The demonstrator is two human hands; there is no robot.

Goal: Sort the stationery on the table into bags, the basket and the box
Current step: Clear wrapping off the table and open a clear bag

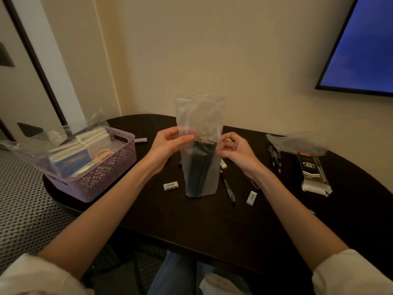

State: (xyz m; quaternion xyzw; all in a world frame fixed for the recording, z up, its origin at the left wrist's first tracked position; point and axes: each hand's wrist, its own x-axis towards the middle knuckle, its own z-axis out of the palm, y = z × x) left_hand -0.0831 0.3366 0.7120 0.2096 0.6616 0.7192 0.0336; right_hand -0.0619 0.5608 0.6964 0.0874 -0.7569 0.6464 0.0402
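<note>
Grip status: the left hand (pixel 168 143) is pinched on the left edge of a tall clear plastic bag (pixel 201 128), thumb laid across its front, and the right hand (pixel 234 149) is pinched on the right edge with fingers curled. The bag is held upright between both hands above the middle of the dark oval bench (pixel 212 226), its base at or just above the surface; contact cannot be told. A bundle of dark pens (pixel 201 167) is seen standing in the lower half of the bag.

1 black pen (pixel 228 189) is noted lying loose just right of the bag. 3 small white erasers are recorded on the bench: 1 (pixel 170 185) left of the bag base, 1 (pixel 251 197) right of the loose pen, 1 (pixel 223 163) beside the right wrist. Further right, several black pens (pixel 275 158) lie partly under a crumpled clear bag (pixel 297 141), with a black-and-white refill box (pixel 314 173) marked 0.5 beside them.

At the left end, a lilac perforated plastic basket (pixel 110 169) is seen holding bagged notebooks (pixel 80 150) and orange-handled scissors (pixel 102 155).
</note>
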